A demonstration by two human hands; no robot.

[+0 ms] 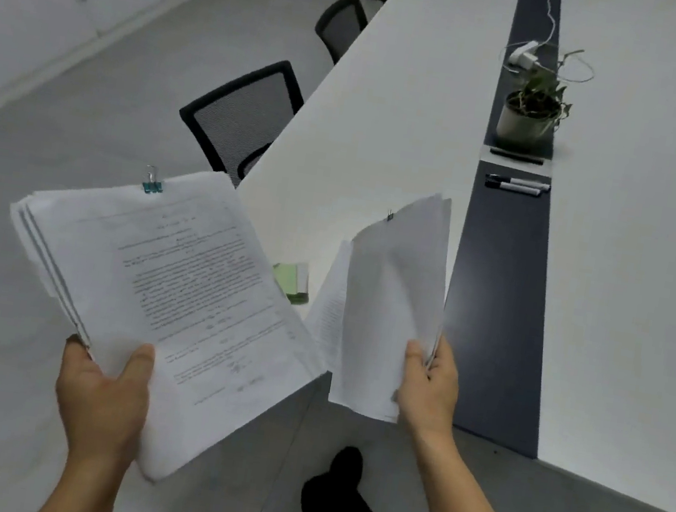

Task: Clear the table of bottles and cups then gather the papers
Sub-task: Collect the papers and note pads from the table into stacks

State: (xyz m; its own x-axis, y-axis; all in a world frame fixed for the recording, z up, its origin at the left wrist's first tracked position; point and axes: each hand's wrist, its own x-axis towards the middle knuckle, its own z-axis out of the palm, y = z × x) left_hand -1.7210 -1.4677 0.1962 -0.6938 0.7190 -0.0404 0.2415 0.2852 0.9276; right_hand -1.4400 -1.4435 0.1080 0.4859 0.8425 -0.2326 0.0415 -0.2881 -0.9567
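Papers fill both hands: left hand [103, 391] clamps a clipped stack [165, 287], right hand [431, 386] pinches another sheaf [390, 307] near the table [393, 110].

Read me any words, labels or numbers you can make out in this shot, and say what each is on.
No text here can be read.
Top sheet of the clipped paper stack in the left hand: printed lines, too blurred to read.
Inner page of the paper bundle in the right hand: faint print, too small to read.
Two markers on the table's dark strip: label bands, unreadable.
Green cup: no label visible.
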